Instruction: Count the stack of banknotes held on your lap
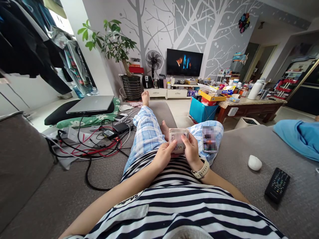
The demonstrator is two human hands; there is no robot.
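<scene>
A thick stack of pale cards [178, 136], marked with the figure 5, sits in front of my striped shirt. My left hand [163, 154] closes on its lower left side, thumb across the front. On the right side my right hand [192, 148] grips the same stack, its thumb pressed on the top card and a cream watch [202, 169] on the wrist. Fingers behind the stack are hidden. A phone [210, 139] with a blurred screen rests on my right thigh, on blue checked trousers [151, 131], beside the right hand.
Tangled cables [104, 146] and a power bank [121, 128] lie left on the grey sofa, near a closed laptop [90, 104]. At right are a white mouse [254, 163], a black remote [277, 185] and blue cloth [299, 137]. A cluttered table [251, 104] stands beyond.
</scene>
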